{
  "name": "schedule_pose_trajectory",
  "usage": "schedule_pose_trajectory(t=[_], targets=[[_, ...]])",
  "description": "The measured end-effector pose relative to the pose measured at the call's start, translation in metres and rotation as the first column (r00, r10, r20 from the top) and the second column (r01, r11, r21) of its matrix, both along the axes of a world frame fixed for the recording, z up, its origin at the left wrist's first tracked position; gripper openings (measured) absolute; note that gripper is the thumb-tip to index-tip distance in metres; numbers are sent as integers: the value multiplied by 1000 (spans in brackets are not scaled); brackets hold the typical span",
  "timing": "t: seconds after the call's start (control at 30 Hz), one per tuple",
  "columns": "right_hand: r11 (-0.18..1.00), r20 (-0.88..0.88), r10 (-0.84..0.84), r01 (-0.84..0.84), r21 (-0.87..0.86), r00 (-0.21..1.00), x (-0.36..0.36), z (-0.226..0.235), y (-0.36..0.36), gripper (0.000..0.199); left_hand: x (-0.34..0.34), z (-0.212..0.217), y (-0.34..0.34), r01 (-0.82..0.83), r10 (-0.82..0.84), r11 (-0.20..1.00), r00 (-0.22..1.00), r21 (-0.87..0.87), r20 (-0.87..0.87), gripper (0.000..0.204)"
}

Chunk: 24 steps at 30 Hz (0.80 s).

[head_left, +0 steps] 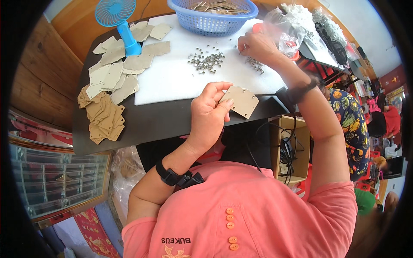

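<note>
Over the near edge of the dark table (142,124), your left hand (208,114) pinches a tan cardboard tag (241,101) between thumb and fingers. Your right hand (257,45) rests farther out on the white foam mat (172,73), fingertips closed on small metal eyelets (254,64); a second eyelet pile (206,60) lies just left of it, before the blue basket (213,19).

Table: dark top (146,124), white mat (172,81) over it.
Wall: wood panelling (38,81) at left.
Floor: red patterned mat (92,232).
Light: bright daylight.
</note>
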State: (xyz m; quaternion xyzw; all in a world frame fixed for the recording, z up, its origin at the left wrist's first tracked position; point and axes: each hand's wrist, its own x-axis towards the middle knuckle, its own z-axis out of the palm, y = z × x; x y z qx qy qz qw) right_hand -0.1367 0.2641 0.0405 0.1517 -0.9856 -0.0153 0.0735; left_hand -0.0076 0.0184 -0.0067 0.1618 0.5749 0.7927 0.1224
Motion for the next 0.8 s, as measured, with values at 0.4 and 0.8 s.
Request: schedule_pose_trajectory(t=[0.4, 0.8], targets=[[999, -49, 32, -31, 8, 998, -1, -5, -2, 9, -1, 2, 1, 4, -4, 1000, 1000, 21, 11, 31], [993, -185, 102, -91, 69, 977, 2, -12, -7, 6, -3, 1, 2, -13, 13, 1000, 1000, -11, 6, 30]])
